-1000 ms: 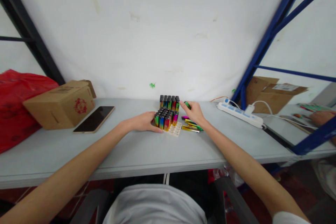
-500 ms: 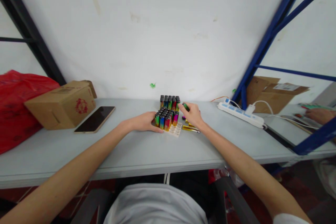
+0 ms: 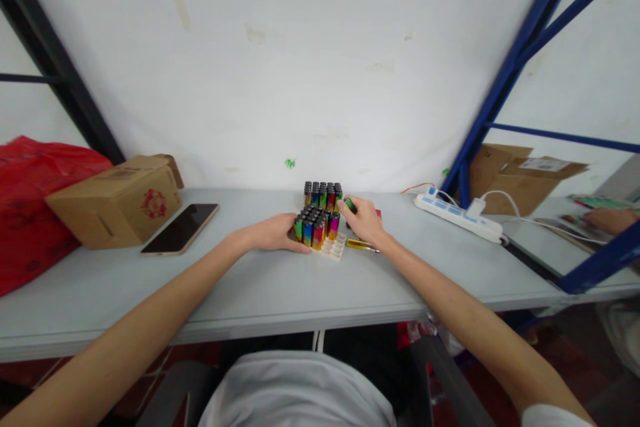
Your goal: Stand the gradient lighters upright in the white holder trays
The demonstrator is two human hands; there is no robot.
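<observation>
Several shiny, multicoloured lighters (image 3: 319, 235) with dark tops stand upright in a white tray (image 3: 334, 248), whose near right holes show bare. My left hand (image 3: 275, 232) is closed round the left side of this tray, thumb along its front edge and the other fingers partly hidden behind the lighters. Just right of the tray, my right hand (image 3: 364, 219) pinches a green lighter (image 3: 350, 205) between thumb and fingers. Under and beside that hand lie loose lighters, among them a gold one (image 3: 361, 245); the hand hides part of them. Behind the tray stands a second block of lighters (image 3: 323, 195).
A phone (image 3: 181, 229), a cardboard box (image 3: 117, 200) and a red bag (image 3: 45, 207) are on the left. To the right lie a white power strip (image 3: 457, 215) with cables and a blue metal frame (image 3: 505, 87). Another person's hand (image 3: 607, 220) is at the far right.
My right hand has shifted slightly left with the green lighter. A red piece now shows beside that hand. My left hand stays at the tray.
</observation>
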